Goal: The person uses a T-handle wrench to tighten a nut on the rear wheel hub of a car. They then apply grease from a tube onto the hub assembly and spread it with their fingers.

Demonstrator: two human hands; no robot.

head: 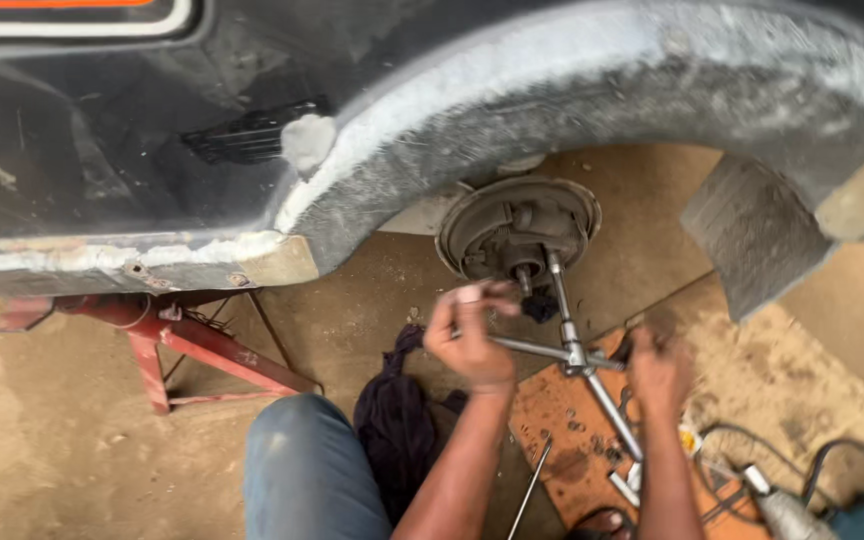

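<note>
Ground is bare packed dirt floor (72, 450), sandy brown, outdoors or open shed, can't tell which. Far left, a red jack stand (167, 340) is sitting under the car's sill, legs spread on the dirt. Above it the dark car body (102, 150) is running across the top, w/ a grey filler-patched wheel arch (552, 90) curving over to the right.

Lower centre, person's knee in blue jeans (302, 475), dark rag (397, 420) lying just beside it on the ground.

Under the arch, wheel is off; exposed brake hub assy (517, 230) is facing the camera, stub axle at its middle.

Cross wheel wrench (574, 355) is sitting on the hub centre. Long axis is running from the hub down and to the right, socket end pointing up-left into the hub, free end pointing down-right over the board. Cross bar is lying roughly horizontal, left to right.

Left hand (467, 335) is closed around the left end of the cross bar, fingers blurred. Right hand (657, 365) is closed on the right end, also blurred.

Under the wrench, an orange-brown board (567, 455) is lying on the dirt w/ small nuts scattered on it. A thin metal rod (530, 490) is lying at its left edge.

Far right, a mud flap (752, 235) is hanging from the arch; a power tool w/ black cable (812, 500) is lying on the ground at bottom right.
</note>
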